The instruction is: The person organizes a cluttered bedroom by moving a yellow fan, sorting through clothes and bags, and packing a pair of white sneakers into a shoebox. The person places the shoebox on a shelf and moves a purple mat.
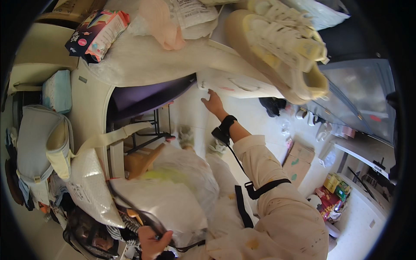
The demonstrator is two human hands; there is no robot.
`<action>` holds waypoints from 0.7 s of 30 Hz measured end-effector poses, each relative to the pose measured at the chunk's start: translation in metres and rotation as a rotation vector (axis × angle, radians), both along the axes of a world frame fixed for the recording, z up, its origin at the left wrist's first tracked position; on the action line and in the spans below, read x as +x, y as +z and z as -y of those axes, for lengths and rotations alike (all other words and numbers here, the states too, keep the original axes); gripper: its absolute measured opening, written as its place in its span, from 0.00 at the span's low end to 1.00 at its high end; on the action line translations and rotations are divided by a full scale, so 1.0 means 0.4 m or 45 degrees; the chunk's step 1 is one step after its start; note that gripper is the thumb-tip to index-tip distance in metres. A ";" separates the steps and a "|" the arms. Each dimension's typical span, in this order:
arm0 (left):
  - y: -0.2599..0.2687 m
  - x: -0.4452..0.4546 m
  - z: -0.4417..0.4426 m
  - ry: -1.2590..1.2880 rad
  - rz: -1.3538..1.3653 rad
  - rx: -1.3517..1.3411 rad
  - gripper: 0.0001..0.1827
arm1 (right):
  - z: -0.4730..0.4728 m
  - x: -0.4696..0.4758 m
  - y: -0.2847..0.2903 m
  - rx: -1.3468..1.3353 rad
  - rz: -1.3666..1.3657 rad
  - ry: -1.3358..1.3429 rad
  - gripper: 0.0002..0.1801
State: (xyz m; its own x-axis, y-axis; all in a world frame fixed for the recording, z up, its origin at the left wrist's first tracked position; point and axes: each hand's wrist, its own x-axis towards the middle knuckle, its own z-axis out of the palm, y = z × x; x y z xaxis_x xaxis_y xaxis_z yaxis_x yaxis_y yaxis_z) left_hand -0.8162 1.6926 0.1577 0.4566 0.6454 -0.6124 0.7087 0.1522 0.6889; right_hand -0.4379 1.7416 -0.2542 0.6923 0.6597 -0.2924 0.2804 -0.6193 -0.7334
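At the lower edge, my left hand (153,242) grips the dark edge trim of a translucent plastic bag (165,203). The bag lies against my lap, and something yellow-green shows dimly through the plastic behind it. My right hand (213,103) reaches forward with its fingers apart and nothing in them. Its fingertips are close to the corner of a white box-like panel (240,85) with a curved handle mark; I cannot tell whether they touch. A pair of cream lace-up sneakers (276,48) stands above that panel. A black strap (228,125) circles my right wrist.
On the pale tabletop (143,61) lie a printed soft packet (97,35) and a peach cloth (162,26). At left are a grey padded carrier (42,139) and a silvery padded mailer (92,191). A flattened cardboard box (298,162), slippers (323,131) and a grey cabinet (360,94) are at right.
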 end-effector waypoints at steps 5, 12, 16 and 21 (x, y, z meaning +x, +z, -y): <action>-0.174 0.052 -0.026 -0.022 -0.241 -0.044 0.13 | -0.086 0.033 -0.192 0.264 -0.548 -0.268 0.31; -0.346 0.096 -0.080 -0.009 -0.125 -0.184 0.12 | 0.433 -0.245 -0.146 0.148 -0.120 0.246 0.30; -0.432 0.231 -0.074 -0.026 0.075 -0.121 0.11 | 0.860 -0.240 -0.198 -0.448 -0.800 -0.120 0.32; -0.531 0.341 -0.103 0.032 0.236 -0.052 0.11 | 1.121 -0.163 -0.265 0.110 -1.054 -0.381 0.28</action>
State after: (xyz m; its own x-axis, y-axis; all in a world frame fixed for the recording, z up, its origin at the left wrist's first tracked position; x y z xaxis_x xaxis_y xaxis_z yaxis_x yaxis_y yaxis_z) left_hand -0.6799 1.7337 -0.0548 0.5483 0.6340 -0.5453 0.5658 0.1989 0.8002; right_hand -0.5031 1.2932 -0.3602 0.4276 0.5277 -0.7340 -0.5262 -0.5149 -0.6767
